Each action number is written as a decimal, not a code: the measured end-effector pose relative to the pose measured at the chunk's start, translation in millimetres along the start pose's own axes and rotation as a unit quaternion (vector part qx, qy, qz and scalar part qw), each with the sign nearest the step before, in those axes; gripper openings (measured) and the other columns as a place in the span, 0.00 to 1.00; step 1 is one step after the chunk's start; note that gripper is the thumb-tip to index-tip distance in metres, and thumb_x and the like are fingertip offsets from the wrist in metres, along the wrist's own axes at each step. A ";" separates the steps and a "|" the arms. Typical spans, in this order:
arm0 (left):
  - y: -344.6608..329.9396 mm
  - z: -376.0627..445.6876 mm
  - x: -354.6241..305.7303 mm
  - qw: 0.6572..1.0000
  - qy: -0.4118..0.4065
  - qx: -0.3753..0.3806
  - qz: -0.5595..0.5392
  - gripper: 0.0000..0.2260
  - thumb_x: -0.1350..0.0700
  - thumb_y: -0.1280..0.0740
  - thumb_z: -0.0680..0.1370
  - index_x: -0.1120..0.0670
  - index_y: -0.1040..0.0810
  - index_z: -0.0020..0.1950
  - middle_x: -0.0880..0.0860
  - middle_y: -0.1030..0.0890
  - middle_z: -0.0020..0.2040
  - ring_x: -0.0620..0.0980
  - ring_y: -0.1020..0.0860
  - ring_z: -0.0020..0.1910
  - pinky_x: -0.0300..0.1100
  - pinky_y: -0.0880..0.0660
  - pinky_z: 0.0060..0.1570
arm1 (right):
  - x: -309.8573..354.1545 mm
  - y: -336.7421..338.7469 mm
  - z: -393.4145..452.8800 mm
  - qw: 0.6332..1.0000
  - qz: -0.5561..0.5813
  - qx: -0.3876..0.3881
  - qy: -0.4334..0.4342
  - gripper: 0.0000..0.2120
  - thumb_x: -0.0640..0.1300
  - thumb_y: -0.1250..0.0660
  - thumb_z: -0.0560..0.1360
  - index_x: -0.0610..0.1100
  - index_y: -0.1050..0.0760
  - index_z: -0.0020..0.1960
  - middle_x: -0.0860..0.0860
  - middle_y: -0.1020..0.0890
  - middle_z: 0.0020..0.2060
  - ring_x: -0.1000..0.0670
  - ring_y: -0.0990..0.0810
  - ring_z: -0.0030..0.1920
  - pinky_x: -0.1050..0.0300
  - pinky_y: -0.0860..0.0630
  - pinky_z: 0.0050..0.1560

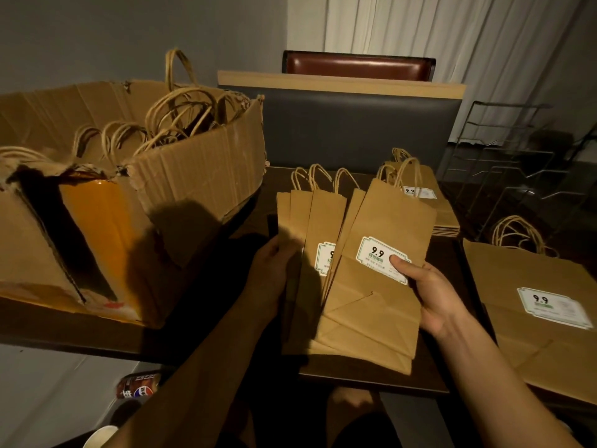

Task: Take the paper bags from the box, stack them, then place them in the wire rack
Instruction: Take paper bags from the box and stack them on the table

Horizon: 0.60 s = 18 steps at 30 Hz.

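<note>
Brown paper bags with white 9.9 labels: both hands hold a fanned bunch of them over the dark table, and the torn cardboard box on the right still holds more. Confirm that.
One detail is wrong. The torn cardboard box stands on the left, not the right, as the head view shows. The rest holds: the left hand and right hand hold the fanned brown paper bags over the dark table, and handles of more bags poke from the box.

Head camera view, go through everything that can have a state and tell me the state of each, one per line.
cardboard box: open, torn flaps, bag handles sticking out
fanned paper bags: flat, held in both hands
left hand: grips the fan's left edge
right hand: thumb pinches the front bag's label
far stack: flat on the table
large bag: lying flat, label up
wire rack: upright, looks empty
soda can: on its side
</note>
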State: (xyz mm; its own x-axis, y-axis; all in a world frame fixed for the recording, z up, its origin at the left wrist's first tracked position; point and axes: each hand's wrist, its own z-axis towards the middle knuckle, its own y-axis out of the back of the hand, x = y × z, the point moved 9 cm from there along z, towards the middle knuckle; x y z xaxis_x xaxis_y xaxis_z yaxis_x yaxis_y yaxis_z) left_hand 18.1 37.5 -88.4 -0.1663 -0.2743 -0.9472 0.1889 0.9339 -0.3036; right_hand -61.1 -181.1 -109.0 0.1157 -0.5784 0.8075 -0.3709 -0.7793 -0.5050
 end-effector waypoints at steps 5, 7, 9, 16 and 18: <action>0.9 1.4 0.0 1.000 -0.011 0.000 0.000 0.04 0.57 0.33 0.79 0.55 0.20 0.46 0.49 0.19 0.33 0.45 0.20 0.33 0.37 0.24 0.32 | 5.0 -5.7 -2.1 0.999 -0.008 0.009 0.039 0.18 0.36 0.33 0.76 0.41 0.25 0.65 0.38 0.16 0.55 0.41 0.15 0.48 0.45 0.17 0.40; 4.6 3.3 -1.3 0.999 -0.018 -0.018 -0.027 0.04 0.59 0.34 0.79 0.55 0.19 0.47 0.51 0.18 0.35 0.47 0.20 0.34 0.35 0.23 0.32 | 13.1 2.8 -1.5 0.996 0.057 -0.005 0.073 0.18 0.40 0.34 0.77 0.43 0.25 0.66 0.39 0.17 0.57 0.39 0.16 0.54 0.40 0.18 0.48; 7.0 5.0 -1.5 0.998 -0.018 -0.023 -0.057 0.05 0.60 0.35 0.79 0.56 0.19 0.47 0.51 0.16 0.35 0.46 0.18 0.33 0.35 0.23 0.30 | 18.4 13.4 -3.0 0.985 0.154 -0.005 0.078 0.18 0.46 0.35 0.79 0.44 0.26 0.67 0.41 0.17 0.58 0.41 0.18 0.59 0.39 0.20 0.54; 1.0 6.4 2.1 0.999 -0.007 0.021 -0.040 0.05 0.63 0.34 0.78 0.54 0.21 0.47 0.50 0.18 0.37 0.46 0.19 0.35 0.39 0.22 0.34 | 7.6 -9.4 -9.3 0.999 0.019 0.038 0.030 0.22 0.43 0.32 0.73 0.40 0.25 0.66 0.38 0.17 0.56 0.41 0.16 0.51 0.41 0.19 0.52; -0.9 9.2 -1.1 0.999 -0.037 0.031 0.001 0.07 0.63 0.33 0.78 0.52 0.20 0.48 0.46 0.16 0.38 0.43 0.18 0.39 0.37 0.22 0.40 | -4.6 -24.2 -11.0 0.996 -0.076 0.042 0.003 0.23 0.39 0.31 0.71 0.35 0.25 0.64 0.36 0.17 0.55 0.41 0.15 0.48 0.42 0.18 0.49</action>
State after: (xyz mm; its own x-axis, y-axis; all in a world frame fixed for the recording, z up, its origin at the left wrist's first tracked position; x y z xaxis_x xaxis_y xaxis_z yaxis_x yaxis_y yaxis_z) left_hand 27.0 34.9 -88.0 -0.0946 -0.2905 -0.9522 0.2495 0.9190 -0.3052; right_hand -62.8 -157.0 -97.1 0.1598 -0.4508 0.8782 -0.2706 -0.8756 -0.4002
